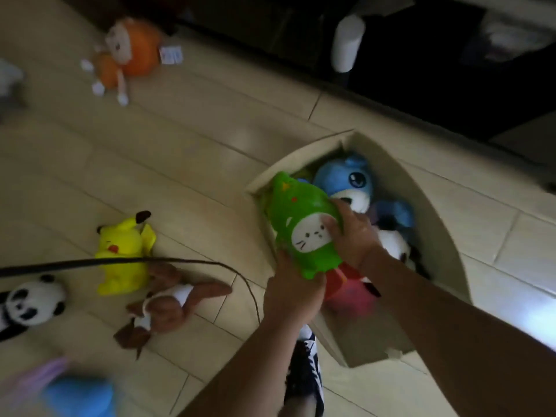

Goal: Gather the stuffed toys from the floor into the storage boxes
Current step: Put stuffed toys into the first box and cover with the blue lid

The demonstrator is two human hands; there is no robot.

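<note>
— Which way was the green plush toy (301, 218) lying when both hands had it?

— Its long axis ran on a slant, from upper left to lower right. The rounded top pointed up and left, over the near rim of the storage box (436, 206); the feet pointed down toward the person. The white face with whiskers was turned up at the camera.

— And the grip?

— The left hand (290, 293) was curled round the bottom end, fingers wrapped under the feet. The right hand (352, 233) gripped the toy's side beside the face, thumb pressed onto the white patch. Both were closed firmly on it, holding it above the box's left edge, partly over the opening.

— What was already in the box?

— A blue plush toy (349, 179) with a big eye at the far end, a second blue one and a black-and-white one behind the right wrist, and a red-pink one under the forearms. They filled much of the space beneath the green toy.

— And on the floor?

— A yellow plush toy (125, 260), a brown one (168, 299) just beside it, a panda (27, 302) at the left edge, and an orange one (129, 52) well apart at the top. A dark cable (120, 260) crossed over the yellow toy.
</note>
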